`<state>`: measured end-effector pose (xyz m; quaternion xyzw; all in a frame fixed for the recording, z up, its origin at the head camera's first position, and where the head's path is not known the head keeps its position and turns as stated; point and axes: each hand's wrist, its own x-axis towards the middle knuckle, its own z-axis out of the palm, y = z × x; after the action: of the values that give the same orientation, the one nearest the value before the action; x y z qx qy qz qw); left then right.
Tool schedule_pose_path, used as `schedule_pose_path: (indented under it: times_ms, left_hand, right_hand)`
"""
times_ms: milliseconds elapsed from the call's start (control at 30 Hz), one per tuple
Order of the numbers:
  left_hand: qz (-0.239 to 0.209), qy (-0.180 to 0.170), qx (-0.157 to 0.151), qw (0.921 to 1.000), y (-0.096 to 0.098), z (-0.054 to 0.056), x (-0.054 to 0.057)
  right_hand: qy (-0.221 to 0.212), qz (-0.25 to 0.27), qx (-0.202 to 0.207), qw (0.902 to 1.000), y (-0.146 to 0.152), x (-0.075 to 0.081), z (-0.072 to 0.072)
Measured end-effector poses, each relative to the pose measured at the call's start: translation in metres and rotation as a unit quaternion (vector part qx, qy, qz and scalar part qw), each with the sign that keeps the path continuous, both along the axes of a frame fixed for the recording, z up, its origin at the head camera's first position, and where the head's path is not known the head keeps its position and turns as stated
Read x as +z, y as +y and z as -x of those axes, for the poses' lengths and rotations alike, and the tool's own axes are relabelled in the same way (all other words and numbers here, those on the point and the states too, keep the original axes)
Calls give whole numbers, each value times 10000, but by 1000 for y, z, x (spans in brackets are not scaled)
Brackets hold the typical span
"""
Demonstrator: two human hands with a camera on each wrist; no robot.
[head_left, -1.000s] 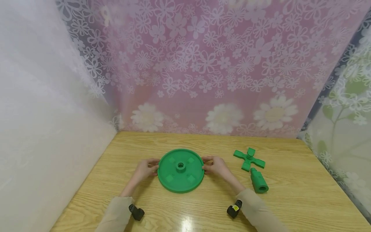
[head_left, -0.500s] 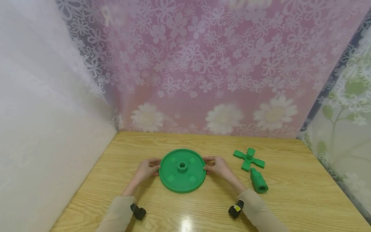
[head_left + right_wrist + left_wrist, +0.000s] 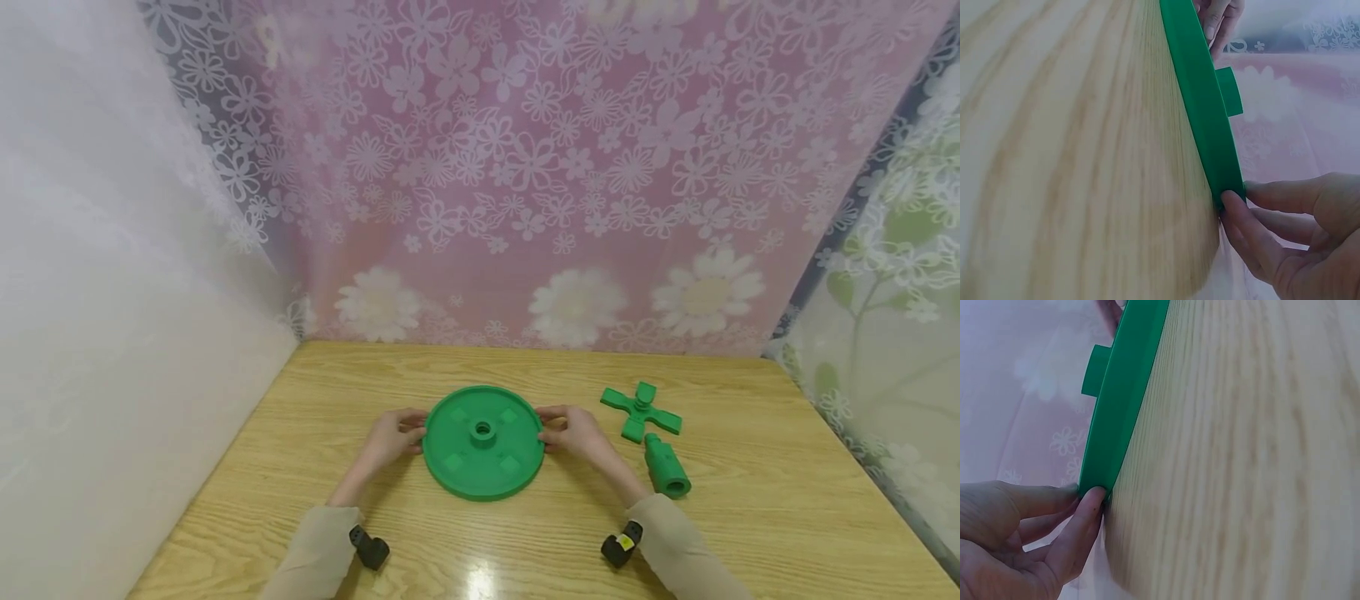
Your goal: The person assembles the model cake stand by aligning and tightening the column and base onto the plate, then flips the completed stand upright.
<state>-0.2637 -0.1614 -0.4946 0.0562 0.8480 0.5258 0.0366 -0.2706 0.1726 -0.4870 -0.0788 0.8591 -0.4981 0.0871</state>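
head view, lower centre: round green plastic-looking disc [image 3: 483, 482] with a shallow raised rim, lying about flat above or on the light wood-grain table [image 3: 787, 483]; contact with the wood cannot be told. a short round green hub [image 3: 483, 440] with a hole stands at the disc's middle, four paler square patches around it.

left hand [image 3: 390, 437]: grip narrow, pinching the disc's rim at its left side in the head frame. left wrist view: fingertips [image 3: 1092, 495] meet the green edge just below the centre of the frame, one against the outer wall.

right hand [image 3: 577, 432]: same narrow pinch on the rim at the right side, so the disc sits between the two hands. right wrist view: the pinch shows at lower right, the other hand at the top edge.

beige sleeves [image 3: 311, 554] on both forearms; a small black camera [image 3: 371, 548] at each wrist.

right of centre, well apart from the disc: green four-armed cross [image 3: 641, 413] with a round boss at its middle, and, just below it in the frame, a green bottle-shaped piece [image 3: 666, 467] on its side, narrow neck toward upper left, hole in the wide end.

behind: pink curtain [image 3: 525, 183] with white flower print.
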Motion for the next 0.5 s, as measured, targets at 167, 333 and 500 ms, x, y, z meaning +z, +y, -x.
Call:
schedule_pose_path:
  times_ms: [167, 333, 500]
  left_hand:
    - [-10, 44, -34, 10000, 6, 3, -5]
    - [60, 47, -67, 9999, 14, 2, -3]
    - [-4, 55, -184, 9998, 21, 2, -2]
  right_hand:
    - [207, -120, 19, 9997, 6, 0, -3]
    - [327, -376, -23, 9988, 12, 1, -6]
    - [480, -606, -35, 9970, 18, 3, -8]
